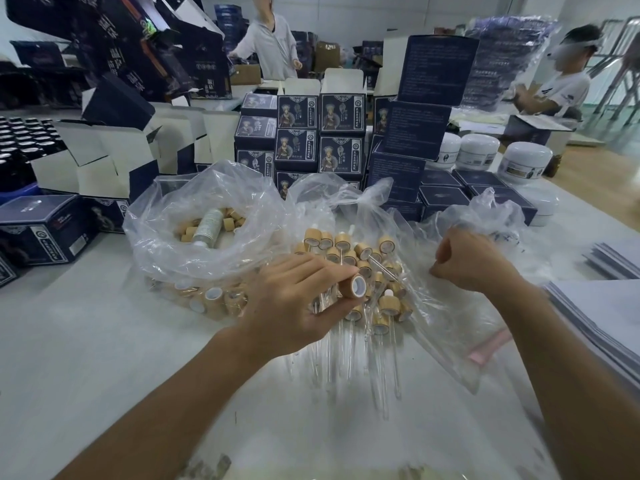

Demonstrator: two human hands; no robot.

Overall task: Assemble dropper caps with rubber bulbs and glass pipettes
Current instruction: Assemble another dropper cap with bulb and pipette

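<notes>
My left hand (pixel 294 303) grips a bamboo dropper cap (pixel 353 287) between thumb and fingertips, its white-lined opening facing me. Just beyond it lies a pile of assembled droppers (pixel 360 271), bamboo caps with white bulbs and glass pipettes (pixel 381 362) pointing toward me. My right hand (pixel 474 261) is curled, knuckles up, fingertips down on a clear plastic bag (pixel 450 306) to the right of the pile; whether it pinches something is hidden. A second clear bag (pixel 194 237) at the left holds loose bamboo caps and a small bottle.
Dark blue product boxes (pixel 298 140) stack behind the bags, with open white-lined cartons (pixel 104 157) at the left and white jars (pixel 478 150) at the right. Stacked grey sheets (pixel 602 306) lie at the right edge. Two people stand at the far tables.
</notes>
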